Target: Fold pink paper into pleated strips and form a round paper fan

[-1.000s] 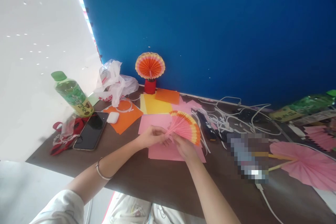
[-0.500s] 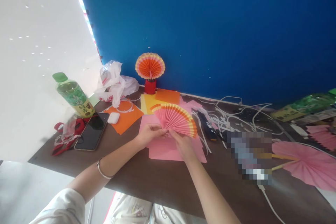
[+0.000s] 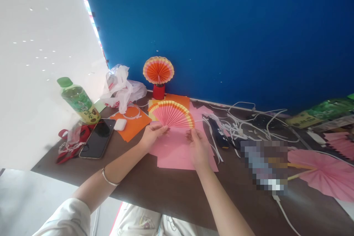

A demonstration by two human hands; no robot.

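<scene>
A pleated paper fan (image 3: 174,115), pink with orange and yellow bands along its curved edge, is spread in a half circle above the pink paper sheets (image 3: 174,155). My left hand (image 3: 153,134) pinches it near the gathered base, thumb on top. At the fan's lower right end is my right hand (image 3: 197,143), its thumb and fingers closed at the corner of the pleats. Behind them, a round orange, pink and yellow pleated fan (image 3: 158,70) stands upright in a red holder (image 3: 158,91) against the blue wall.
Orange paper (image 3: 132,125), an earphone case (image 3: 120,124), a phone (image 3: 97,138), red scissors (image 3: 66,151) and a green drink bottle (image 3: 79,101) lie or stand at left. White cables and paper strips (image 3: 240,125) tangle at right, near a pink fan (image 3: 323,171).
The fan has shifted left and slightly away from me. My right hand has moved from the base to the fan's right end, while my left hand keeps its pinch.
</scene>
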